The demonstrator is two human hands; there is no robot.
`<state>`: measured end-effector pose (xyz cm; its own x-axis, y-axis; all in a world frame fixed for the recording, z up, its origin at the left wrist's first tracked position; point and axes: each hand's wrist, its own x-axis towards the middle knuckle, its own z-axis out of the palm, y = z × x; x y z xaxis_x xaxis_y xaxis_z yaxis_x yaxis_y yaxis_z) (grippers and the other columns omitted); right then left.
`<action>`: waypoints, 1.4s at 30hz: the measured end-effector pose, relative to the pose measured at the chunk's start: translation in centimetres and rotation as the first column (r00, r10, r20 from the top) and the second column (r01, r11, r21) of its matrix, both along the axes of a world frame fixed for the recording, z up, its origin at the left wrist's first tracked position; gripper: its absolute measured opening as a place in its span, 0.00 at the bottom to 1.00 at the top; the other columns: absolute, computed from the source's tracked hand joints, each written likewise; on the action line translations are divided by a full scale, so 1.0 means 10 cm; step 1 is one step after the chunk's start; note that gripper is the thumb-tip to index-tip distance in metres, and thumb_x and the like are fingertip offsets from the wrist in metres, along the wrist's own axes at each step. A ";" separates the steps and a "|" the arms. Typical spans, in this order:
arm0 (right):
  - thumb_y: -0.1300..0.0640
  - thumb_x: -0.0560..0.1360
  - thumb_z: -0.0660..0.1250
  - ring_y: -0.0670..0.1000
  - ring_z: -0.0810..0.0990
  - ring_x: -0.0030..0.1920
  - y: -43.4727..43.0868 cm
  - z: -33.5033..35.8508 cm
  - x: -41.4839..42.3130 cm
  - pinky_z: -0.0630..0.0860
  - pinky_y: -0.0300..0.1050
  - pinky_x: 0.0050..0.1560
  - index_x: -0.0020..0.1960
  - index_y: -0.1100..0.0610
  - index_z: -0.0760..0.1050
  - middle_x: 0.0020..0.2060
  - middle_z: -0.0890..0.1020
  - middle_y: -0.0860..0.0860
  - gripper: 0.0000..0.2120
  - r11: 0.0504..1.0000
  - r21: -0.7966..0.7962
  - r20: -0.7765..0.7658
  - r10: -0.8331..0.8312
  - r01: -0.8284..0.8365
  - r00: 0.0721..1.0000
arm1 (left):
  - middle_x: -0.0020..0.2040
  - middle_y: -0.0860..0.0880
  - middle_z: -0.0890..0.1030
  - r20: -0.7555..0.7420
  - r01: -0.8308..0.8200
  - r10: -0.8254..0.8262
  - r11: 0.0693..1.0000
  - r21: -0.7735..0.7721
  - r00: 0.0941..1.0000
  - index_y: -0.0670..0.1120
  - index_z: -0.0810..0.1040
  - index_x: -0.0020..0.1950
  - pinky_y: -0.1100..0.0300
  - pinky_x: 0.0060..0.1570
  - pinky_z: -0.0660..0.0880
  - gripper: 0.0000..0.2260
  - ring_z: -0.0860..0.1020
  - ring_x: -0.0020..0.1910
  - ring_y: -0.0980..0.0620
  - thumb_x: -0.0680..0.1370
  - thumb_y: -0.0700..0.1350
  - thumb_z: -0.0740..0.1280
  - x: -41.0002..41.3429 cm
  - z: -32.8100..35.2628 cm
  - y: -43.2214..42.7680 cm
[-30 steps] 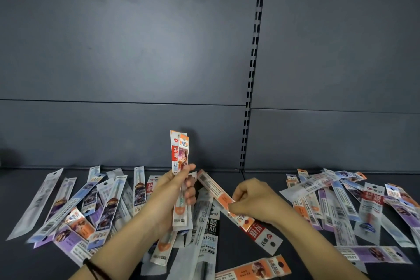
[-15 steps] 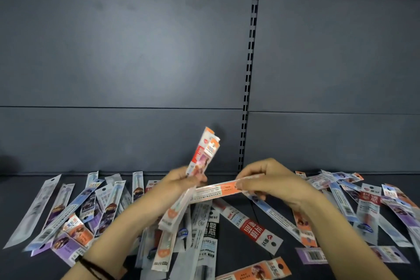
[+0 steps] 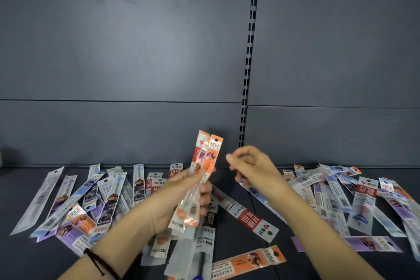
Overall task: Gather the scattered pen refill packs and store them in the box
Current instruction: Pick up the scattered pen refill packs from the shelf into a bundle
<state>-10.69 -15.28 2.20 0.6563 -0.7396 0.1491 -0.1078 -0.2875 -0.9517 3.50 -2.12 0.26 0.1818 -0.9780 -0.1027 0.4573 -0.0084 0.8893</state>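
Left pile: refill packs (image 3: 75, 200) are lying fanned and overlapping on the dark shelf (image 3: 22, 257), purple, blue and clear sleeves crossing one another.
Left hand (image 3: 181, 195): it is gripping a bundle of orange packs (image 3: 205, 161) upright, fingers and thumb wrapped round the lower half, header cards pointing up. A dark cord bracelet (image 3: 100, 261) is sitting on that wrist.
Right hand (image 3: 252, 166): it is hovering just beside the bundle with its fingers curled. Nothing is showing between them, though the hand is slightly blurred.
Centre: a red-labelled pack (image 3: 247, 216) is lying diagonally below both hands, and an orange pack (image 3: 247, 261) is lying nearer the viewer.
Right pile: more packs (image 3: 352, 193) are lying strewn across the shelf, well apart from the left pile.
Box: it is not appearing anywhere in view.
Doing it well: my judgement is that the bundle is worth squaring at its header ends before adding more, since the slick sleeves are likely to slide. Picking loose top-lying packs first should be avoiding drag on their neighbours.
Change: half a second ago the right hand was pinching an orange-banded pack and passing it across. Now that pack is apparently standing in the bundle, which is sitting more upright, and the right hand is pulling away without it.
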 end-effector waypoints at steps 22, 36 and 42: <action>0.59 0.69 0.75 0.46 0.80 0.38 -0.25 -0.09 -0.14 0.76 0.39 0.37 0.44 0.51 0.76 0.41 0.82 0.48 0.09 0.964 -0.264 -0.368 -0.128 0.029 0.921 | 0.41 0.44 0.84 0.047 -0.327 0.330 0.943 -0.068 0.943 0.40 0.73 0.60 0.59 0.32 0.76 0.14 0.81 0.36 0.50 0.78 0.45 0.65 0.27 -0.14 -0.05; 0.60 0.69 0.76 0.43 0.83 0.47 0.06 0.00 -0.09 0.79 0.40 0.50 0.50 0.51 0.84 0.46 0.85 0.45 0.10 0.827 -0.363 -0.333 0.315 -0.429 0.889 | 0.61 0.32 0.77 -0.079 0.264 -0.255 0.955 0.134 0.964 0.39 0.80 0.61 0.37 0.52 0.77 0.26 0.78 0.58 0.32 0.64 0.41 0.79 0.30 0.09 0.11; 0.47 0.65 0.76 0.38 0.70 0.60 -0.06 -0.14 0.00 0.66 0.42 0.63 0.56 0.42 0.79 0.54 0.74 0.33 0.19 0.698 -0.712 -0.111 -0.011 -0.072 0.994 | 0.64 0.28 0.74 -0.194 0.269 -0.261 0.963 0.016 0.946 0.35 0.76 0.63 0.50 0.41 0.82 0.28 0.79 0.55 0.31 0.64 0.29 0.76 0.28 0.07 0.09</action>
<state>-10.66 -15.86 0.84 0.7180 -0.4170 0.5573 -0.1680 -0.8808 -0.4426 6.29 -1.22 0.95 -0.1096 -0.9824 -0.1514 0.5931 -0.1868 0.7832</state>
